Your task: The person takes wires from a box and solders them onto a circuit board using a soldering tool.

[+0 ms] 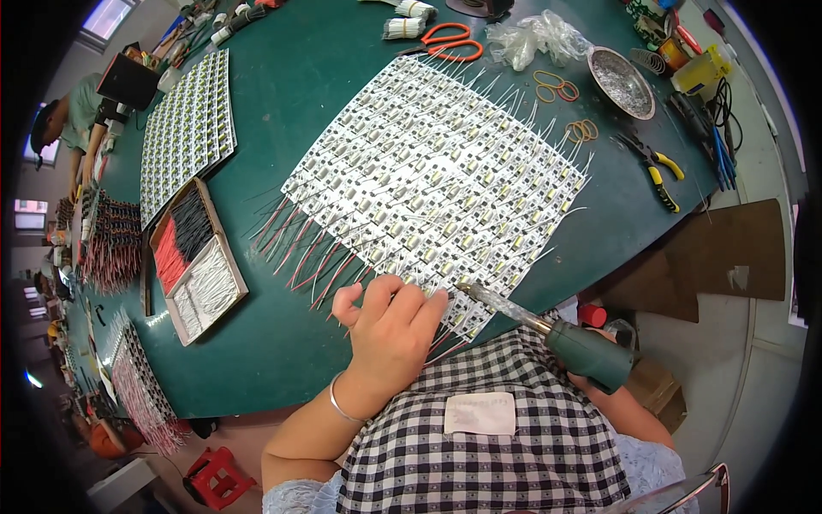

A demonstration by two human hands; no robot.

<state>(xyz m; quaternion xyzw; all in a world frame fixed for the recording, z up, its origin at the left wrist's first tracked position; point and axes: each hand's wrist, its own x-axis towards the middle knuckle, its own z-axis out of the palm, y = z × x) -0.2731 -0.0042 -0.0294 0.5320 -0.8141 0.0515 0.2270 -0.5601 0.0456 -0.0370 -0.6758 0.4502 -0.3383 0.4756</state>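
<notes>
A large white circuit board panel, covered with rows of small components, lies in front of me. Thin white wires stick out along its far right edge; red, black and white ones trail from its near left edge. My left hand rests at the panel's near edge, fingers curled and thumb and forefinger closed together; what they pinch is too small to make out. My right hand, mostly hidden behind the handle, grips a green soldering iron. Its tip meets the panel just right of my left fingertips.
At left, a divided box holds red, black and white wires beside another board panel. Orange scissors, plastic bags, a metal bowl, rubber bands and yellow-handled pliers lie beyond. A person works far left.
</notes>
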